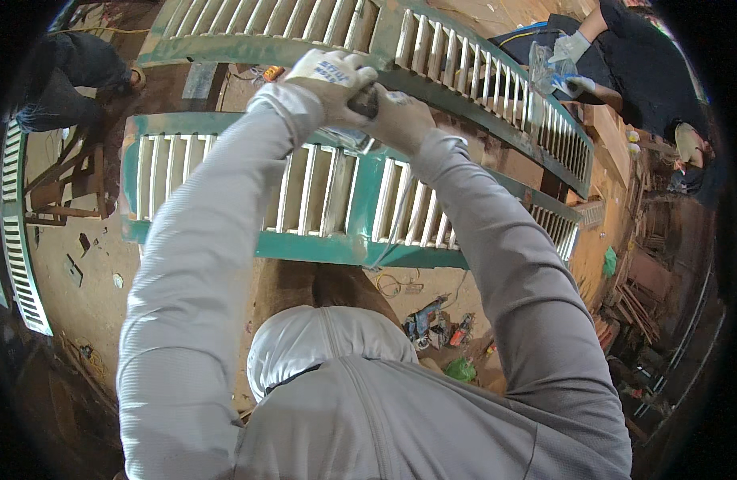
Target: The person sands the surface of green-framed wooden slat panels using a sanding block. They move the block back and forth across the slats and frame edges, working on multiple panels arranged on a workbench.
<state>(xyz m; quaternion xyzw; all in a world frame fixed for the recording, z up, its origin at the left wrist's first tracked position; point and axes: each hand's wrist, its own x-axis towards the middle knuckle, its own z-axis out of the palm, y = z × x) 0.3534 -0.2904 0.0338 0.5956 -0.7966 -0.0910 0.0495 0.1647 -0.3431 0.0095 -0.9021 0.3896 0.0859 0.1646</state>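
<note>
Both my hands wear white work gloves and meet over a small dark object held between them, too hidden to name. My left hand wraps it from above; my right hand grips it from the right. They hover above the green frame rail of a far louvered shutter panel with white slats. A second green and white louvered shutter panel lies nearer, under my grey-sleeved forearms.
Another person in dark clothes at the upper right holds a clear plastic bag with gloved hands. A third person crouches at the upper left. Tools lie on the sandy floor. More louvered panels stand at left; wood scraps at right.
</note>
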